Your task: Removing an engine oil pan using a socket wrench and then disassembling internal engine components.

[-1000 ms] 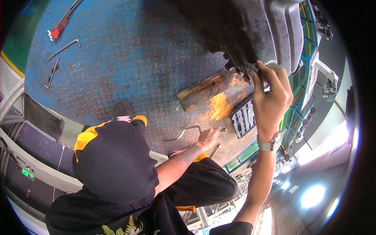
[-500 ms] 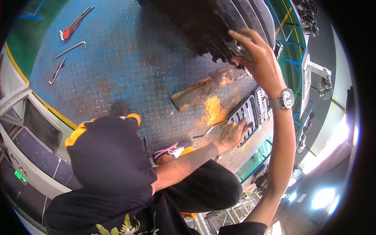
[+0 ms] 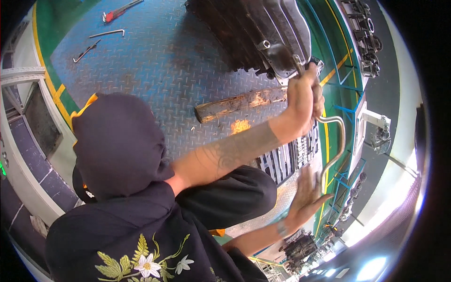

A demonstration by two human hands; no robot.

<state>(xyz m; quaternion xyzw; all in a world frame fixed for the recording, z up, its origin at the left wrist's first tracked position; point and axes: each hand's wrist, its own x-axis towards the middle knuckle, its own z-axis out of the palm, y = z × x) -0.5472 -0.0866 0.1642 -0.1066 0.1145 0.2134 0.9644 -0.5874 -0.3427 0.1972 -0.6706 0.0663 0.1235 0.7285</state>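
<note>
A bent steel speed brace runs from the side of a large dark ribbed metal housing toward me. My left hand, on the tattooed arm, is wrapped round the shaft close to the housing. The tip meets the housing near a bolt-like fitting; my fingers partly hide the shaft. At the tool's near end my right hand is stretched out, fingers apart and slightly blurred, its palm side by the handle end. Whether it touches the handle I cannot tell. A round hollow boss protrudes from the housing.
A worn wooden block lies by the housing's lower edge. Partly behind my left arm is a socket set case. Far left on the blue tread plate lie a red-held hex key set, an L-shaped wrench and another thin tool.
My left hand has moved up from beside the socket case to the housing, bringing the speed brace. My right hand has left the housing and come down to the handle's near end.
</note>
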